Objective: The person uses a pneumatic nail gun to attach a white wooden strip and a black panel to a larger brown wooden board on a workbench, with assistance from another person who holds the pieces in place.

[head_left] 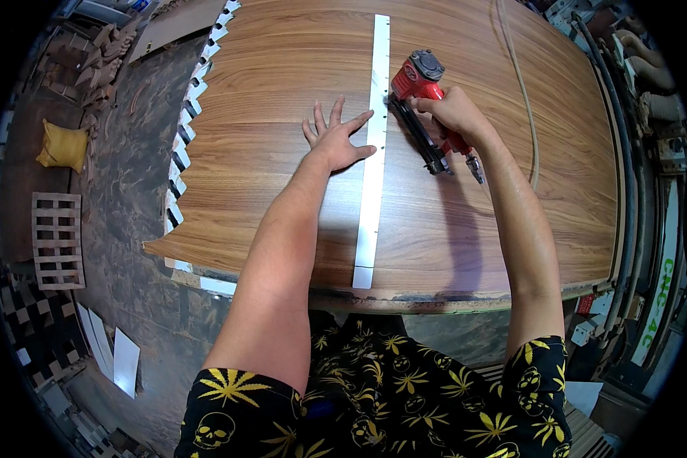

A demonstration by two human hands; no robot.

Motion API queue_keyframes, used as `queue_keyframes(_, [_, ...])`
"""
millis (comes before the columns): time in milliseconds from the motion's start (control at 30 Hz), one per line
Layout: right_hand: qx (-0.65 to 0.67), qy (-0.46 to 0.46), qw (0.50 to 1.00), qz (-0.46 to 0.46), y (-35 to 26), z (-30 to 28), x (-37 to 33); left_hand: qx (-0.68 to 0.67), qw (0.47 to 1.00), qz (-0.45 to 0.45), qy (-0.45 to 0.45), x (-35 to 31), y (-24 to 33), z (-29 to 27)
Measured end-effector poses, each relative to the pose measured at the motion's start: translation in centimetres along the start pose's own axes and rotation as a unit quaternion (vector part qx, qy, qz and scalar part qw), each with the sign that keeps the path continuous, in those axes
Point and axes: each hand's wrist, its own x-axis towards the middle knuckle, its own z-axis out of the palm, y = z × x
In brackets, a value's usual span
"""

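Note:
A long white strip (367, 206) lies lengthwise on a large wood-grain board (282, 61), with small dark marks along its right edge. My left hand (334, 143) is spread on the board, its thumb and a fingertip touching the strip's left edge. Wrapped round the handle of a red and black nail gun (420, 69), my right hand (456, 116) holds it just right of the strip. The gun's nose is close to the strip's right edge; whether it touches cannot be made out. Its black magazine slants down toward me.
A pale air hose (524, 84) runs over the board's right part. White, jagged-edged pieces (182, 156) line the board's left side. On the floor to the left are a yellow sack (61, 146), a slatted wooden frame (56, 240) and white offcuts (126, 362). Machine parts (668, 229) stand at right.

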Motion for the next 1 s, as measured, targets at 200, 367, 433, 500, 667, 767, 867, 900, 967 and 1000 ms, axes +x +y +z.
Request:
queue_keyframes(200, [0.010, -0.003, 1.000, -0.009, 0.09, -0.14, 0.04, 0.000, 1.000, 0.000, 0.000, -0.05, -0.02, -0.06])
queue_keyframes(367, [0.013, 0.005, 1.000, -0.004, 0.14, 0.01, 0.01, 0.003, 1.000, -0.001, -0.004, 0.11, -0.09, 0.06])
queue_keyframes(433, [0.021, -0.001, 1.000, -0.008, 0.45, -0.03, 0.31, 0.004, 1.000, -0.001, -0.003, 0.11, -0.07, 0.03])
queue_keyframes(500, [0.021, -0.004, 1.000, -0.010, 0.52, -0.04, 0.37, 0.002, 1.000, 0.000, -0.003, 0.14, -0.10, 0.07])
queue_keyframes(667, [0.008, 0.005, 1.000, 0.000, 0.22, 0.17, 0.05, 0.005, 1.000, -0.004, -0.007, 0.11, -0.10, 0.04])
queue_keyframes(767, [0.014, 0.006, 1.000, -0.008, 0.30, 0.15, 0.10, 0.005, 1.000, -0.004, -0.004, 0.08, 0.00, 0.04])
queue_keyframes(867, [-0.004, 0.000, 1.000, -0.001, 0.05, -0.11, 0.03, 0.004, 1.000, -0.002, 0.000, 0.10, -0.05, 0.09])
queue_keyframes(900, [-0.004, 0.001, 1.000, -0.001, 0.07, -0.10, 0.02, 0.004, 1.000, -0.001, 0.000, 0.11, -0.02, 0.08])
queue_keyframes(967, [-0.003, 0.004, 1.000, -0.002, 0.08, -0.07, -0.10, 0.004, 1.000, 0.001, 0.002, 0.16, -0.07, 0.14])
queue_keyframes(1000, [0.000, 0.005, 1.000, -0.001, 0.06, -0.11, -0.17, 0.005, 1.000, 0.003, 0.004, 0.19, -0.14, 0.24])
